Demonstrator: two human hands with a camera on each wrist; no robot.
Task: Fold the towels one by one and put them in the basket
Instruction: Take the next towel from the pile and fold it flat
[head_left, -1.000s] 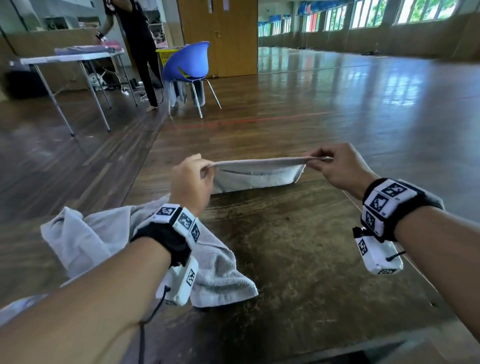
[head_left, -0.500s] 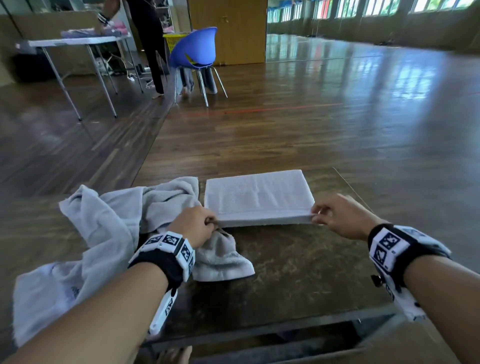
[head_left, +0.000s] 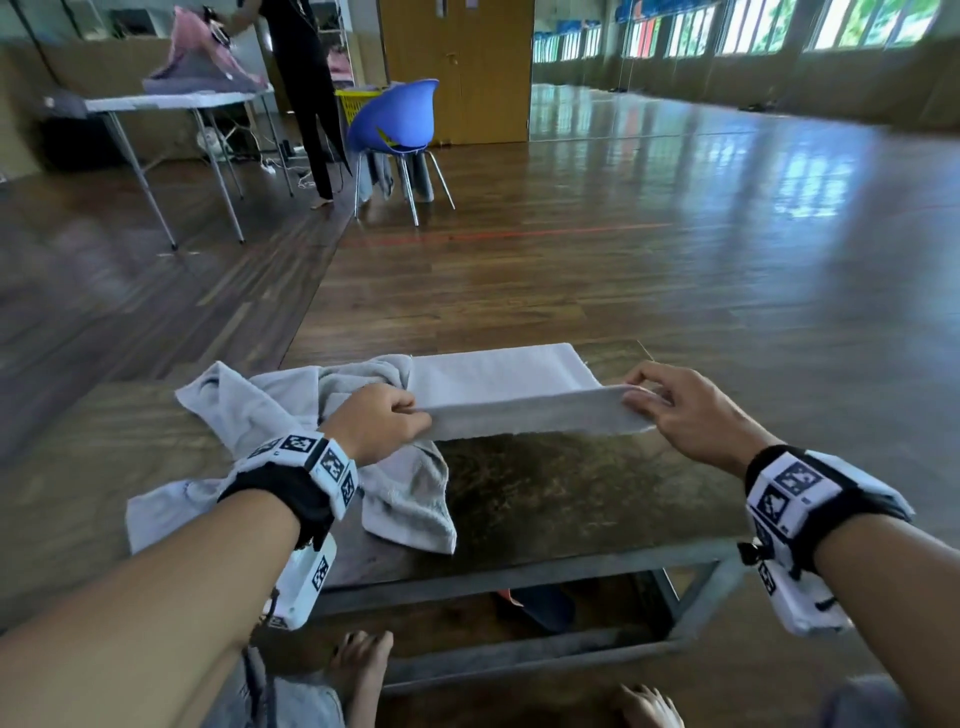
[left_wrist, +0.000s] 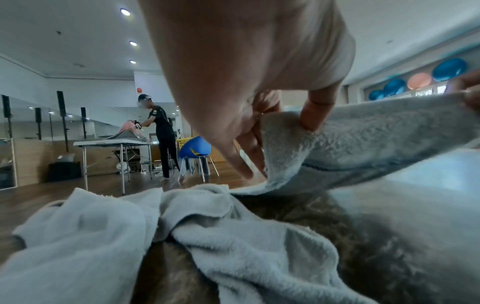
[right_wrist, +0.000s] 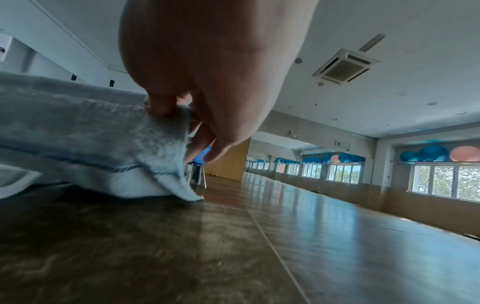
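A pale grey folded towel (head_left: 498, 376) lies flat on the far part of the low dark table (head_left: 561, 499). Its near edge is lifted off the table. My left hand (head_left: 382, 418) pinches the left end of that edge, thumb and fingers (left_wrist: 315, 115) closed on the towel (left_wrist: 363, 135). My right hand (head_left: 670, 402) pinches the right end, seen close in the right wrist view with the fingers (right_wrist: 161, 105) on the towel (right_wrist: 91, 131). No basket for the towels shows near me.
A crumpled grey towel (head_left: 260, 410) lies in a heap on the table's left side, under my left wrist. Beyond are a wooden floor, a blue chair (head_left: 397, 122), a yellow basket (head_left: 356, 101) behind it, and a person (head_left: 306, 78) at a folding table (head_left: 176, 101).
The towel, held stretched in the air a second ago, came down flat on the table. Both hands now lift its near edge upward and away from me.
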